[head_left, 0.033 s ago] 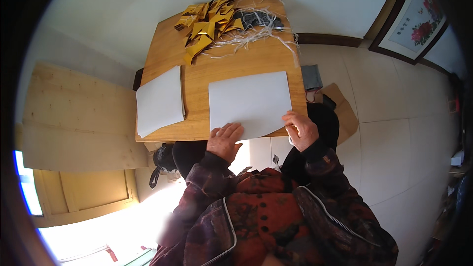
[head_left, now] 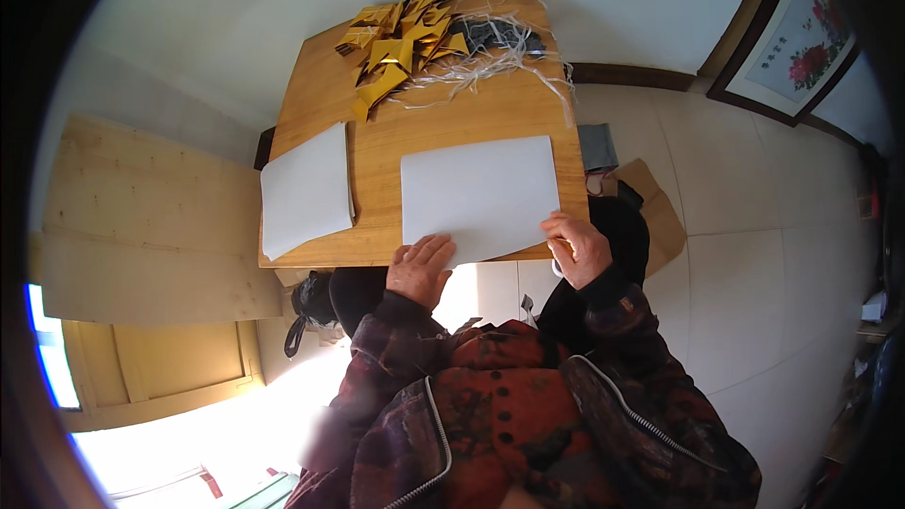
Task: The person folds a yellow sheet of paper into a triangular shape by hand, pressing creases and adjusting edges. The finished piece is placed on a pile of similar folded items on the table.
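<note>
A large white sheet lies in the middle of a small wooden table, its near edge hanging a little over the table's front. My left hand lies on the sheet's near left corner, fingers spread over the paper. My right hand curls around the near right corner. A second white sheet lies at the table's left edge, apart from both hands. At the far side sits a pile of folded gold paper pieces beside a tangle of thin white strips.
Pale wooden boards lie to the left of the table. A framed flower picture leans at the far right. Brown cardboard and a grey piece lie on the tiled floor to the right. A black bag sits under the table.
</note>
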A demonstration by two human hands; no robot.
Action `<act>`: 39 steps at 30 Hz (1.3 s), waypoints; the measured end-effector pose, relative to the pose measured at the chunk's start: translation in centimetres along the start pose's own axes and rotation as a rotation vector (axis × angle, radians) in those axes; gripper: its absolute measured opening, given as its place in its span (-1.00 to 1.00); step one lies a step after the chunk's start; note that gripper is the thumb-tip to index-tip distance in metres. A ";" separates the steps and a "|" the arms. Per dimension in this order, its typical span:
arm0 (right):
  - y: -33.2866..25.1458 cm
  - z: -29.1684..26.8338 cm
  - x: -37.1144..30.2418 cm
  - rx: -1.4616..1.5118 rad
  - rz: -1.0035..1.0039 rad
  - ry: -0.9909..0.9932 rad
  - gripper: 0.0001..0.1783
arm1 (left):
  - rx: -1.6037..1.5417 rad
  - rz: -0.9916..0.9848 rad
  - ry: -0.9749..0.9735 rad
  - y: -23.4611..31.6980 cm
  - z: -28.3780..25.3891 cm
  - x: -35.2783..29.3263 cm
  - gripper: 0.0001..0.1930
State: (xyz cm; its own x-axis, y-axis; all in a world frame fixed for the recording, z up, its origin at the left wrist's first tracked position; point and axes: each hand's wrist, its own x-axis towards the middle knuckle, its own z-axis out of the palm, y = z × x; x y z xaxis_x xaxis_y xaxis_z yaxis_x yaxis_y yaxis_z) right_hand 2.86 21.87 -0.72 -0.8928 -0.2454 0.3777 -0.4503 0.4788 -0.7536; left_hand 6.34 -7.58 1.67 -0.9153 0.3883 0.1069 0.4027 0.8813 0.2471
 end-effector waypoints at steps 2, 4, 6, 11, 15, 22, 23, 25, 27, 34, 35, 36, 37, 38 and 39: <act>0.0 -0.1 0.1 -0.009 -0.002 -0.024 -0.89 | -0.006 -0.027 0.057 -2.0 -0.1 -1.6 -0.62; -0.2 -0.2 0.1 -0.001 0.011 -0.039 -0.89 | -0.094 -0.049 0.128 -3.2 -0.1 -2.5 -0.72; -0.3 -0.4 0.2 0.022 0.036 -0.032 -0.90 | -0.251 -0.073 0.177 -3.9 -0.4 -2.7 -0.80; -0.7 -1.7 -0.2 -0.029 0.187 -0.131 -0.89 | -0.717 -0.333 0.108 -3.5 -1.4 -2.9 -0.94; -0.8 -2.1 -0.5 0.000 0.222 -0.101 -0.88 | -0.914 -0.532 0.070 -3.6 -1.1 -2.9 -0.89; 0.0 -0.9 1.7 -0.084 0.209 0.062 -0.81 | -0.973 -0.465 0.283 -5.1 0.9 0.6 -0.87; 0.3 -0.7 2.5 -0.106 0.223 0.039 -0.80 | -0.917 -0.477 0.287 -5.3 0.9 1.2 -0.86; 0.7 -0.6 3.7 -0.143 0.283 -0.019 -0.78 | -0.816 -0.518 0.284 -5.4 0.9 2.3 -0.84; 0.8 -0.4 4.5 -0.250 0.284 -0.040 -0.76 | -0.711 -0.503 0.330 -5.4 0.9 3.2 -0.79; 1.8 0.2 6.0 -0.421 0.355 -0.094 -0.79 | -0.425 -0.457 0.271 -7.3 1.4 5.3 -0.72; 1.9 0.2 6.2 -0.433 0.384 -0.110 -0.80 | -0.422 -0.462 0.255 -7.6 1.6 5.4 -0.71; 2.1 0.3 6.3 -0.443 0.410 -0.122 -0.80 | -0.478 -0.506 0.216 -7.9 1.9 5.5 -0.71; 2.1 0.4 6.4 -0.414 0.402 -0.091 -0.80 | -0.525 -0.544 0.185 -8.2 2.1 5.7 -0.71; 2.2 0.4 6.6 -0.384 0.393 -0.057 -0.80 | -0.576 -0.620 0.126 -8.4 2.3 6.0 -0.72; 2.2 0.5 6.6 -0.358 0.392 -0.026 -0.79 | -0.566 -0.572 0.172 -8.5 2.4 6.0 -0.71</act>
State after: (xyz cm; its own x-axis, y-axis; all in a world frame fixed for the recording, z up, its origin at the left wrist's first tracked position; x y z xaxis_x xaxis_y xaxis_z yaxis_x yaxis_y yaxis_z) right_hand -4.07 20.88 -0.17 -0.9961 -0.0087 0.0876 -0.0600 0.7953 -0.6033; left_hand -2.63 -12.12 -2.10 -0.9849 -0.1663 -0.0483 -0.1455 0.6435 0.7515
